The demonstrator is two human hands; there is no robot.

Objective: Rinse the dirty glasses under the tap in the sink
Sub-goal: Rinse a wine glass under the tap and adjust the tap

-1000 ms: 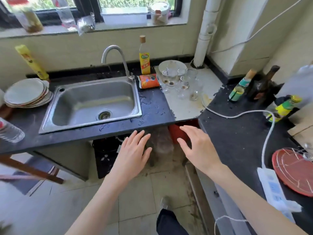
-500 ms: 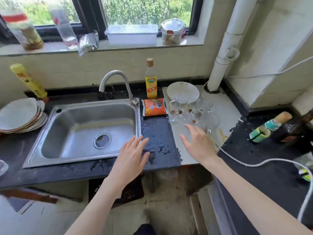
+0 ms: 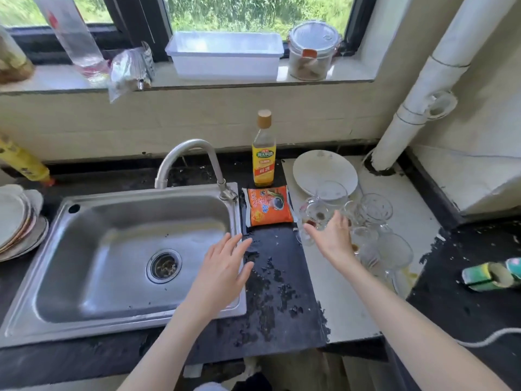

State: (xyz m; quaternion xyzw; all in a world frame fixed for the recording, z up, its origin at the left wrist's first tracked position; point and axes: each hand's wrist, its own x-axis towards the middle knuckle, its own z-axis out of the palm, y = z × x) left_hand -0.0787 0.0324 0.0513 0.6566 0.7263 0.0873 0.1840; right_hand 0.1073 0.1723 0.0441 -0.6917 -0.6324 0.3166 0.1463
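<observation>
Dirty glasses [image 3: 363,221]: clustered on the desk's [image 3: 284,306] pale right section, beside the sink [image 3: 112,249]. Right hand [image 3: 332,238]: fingers spread, holding nothing, at the cluster's near-left edge. Left hand [image 3: 222,266]: flat, fingers straight, over the sink's right rim, apart from the glasses.

left hand [image 3: 222,273] flat, right hand [image 3: 332,238] outstretched

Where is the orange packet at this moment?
In the head view the orange packet lies flat on the dark counter just right of the sink, in front of the yellow-labelled bottle and left of the glasses.
</observation>
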